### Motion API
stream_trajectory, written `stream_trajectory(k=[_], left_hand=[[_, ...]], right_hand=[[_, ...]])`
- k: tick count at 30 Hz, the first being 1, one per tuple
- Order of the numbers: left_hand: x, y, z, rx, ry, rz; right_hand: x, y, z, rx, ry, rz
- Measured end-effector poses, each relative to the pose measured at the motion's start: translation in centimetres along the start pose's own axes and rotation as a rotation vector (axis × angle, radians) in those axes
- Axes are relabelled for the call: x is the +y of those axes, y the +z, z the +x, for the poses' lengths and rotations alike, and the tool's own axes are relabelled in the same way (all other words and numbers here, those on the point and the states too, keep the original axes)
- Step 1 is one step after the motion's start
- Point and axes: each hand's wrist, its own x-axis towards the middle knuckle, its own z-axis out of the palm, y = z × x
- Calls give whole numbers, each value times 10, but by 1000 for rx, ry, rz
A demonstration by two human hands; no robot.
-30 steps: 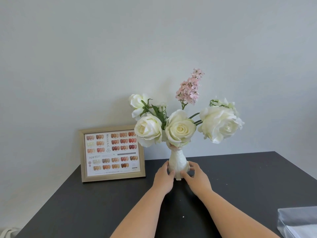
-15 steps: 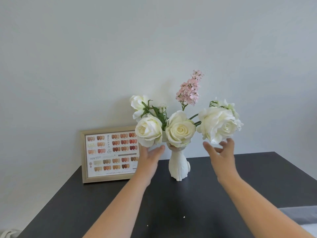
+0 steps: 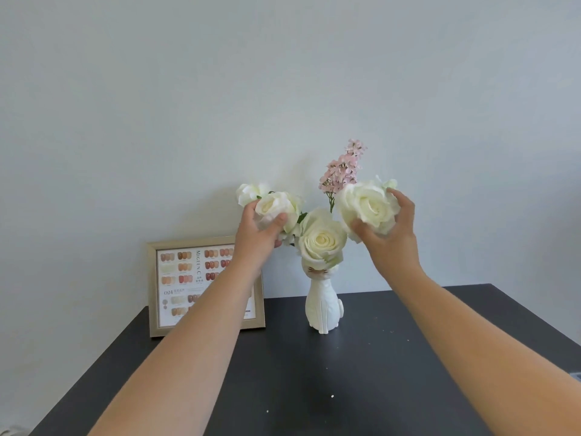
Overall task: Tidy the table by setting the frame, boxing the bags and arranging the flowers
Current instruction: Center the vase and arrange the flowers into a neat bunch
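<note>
A white cat-shaped vase stands upright on the black table near the wall. It holds white roses and a pink flower sprig. My left hand is closed around the left white rose. The larger right white rose is cupped in my right hand. Between my hands a middle rose faces me, untouched. A gold picture frame with a nail-colour chart stands against the wall at the left, partly hidden by my left forearm.
The pale wall rises directly behind the table. A few white specks lie on the dark tabletop in front of the vase. A grey sliver shows at the right edge.
Both hands left the base of the vase, rose to the blooms and closed on the left and right roses, lifting them higher. The view has tilted up.
</note>
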Motion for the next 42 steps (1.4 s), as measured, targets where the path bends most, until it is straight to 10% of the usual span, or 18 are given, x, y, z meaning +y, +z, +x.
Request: stream_trajectory(k=[10, 27, 42], left_hand=[[13, 3, 22, -79, -43, 88], [11, 13, -1, -357, 240, 773], [18, 17, -18, -362, 231, 728]], right_hand=[[-30, 16, 52, 45, 261, 171], [-19, 23, 55, -252, 249, -280], [-44, 57, 85, -375, 149, -807]])
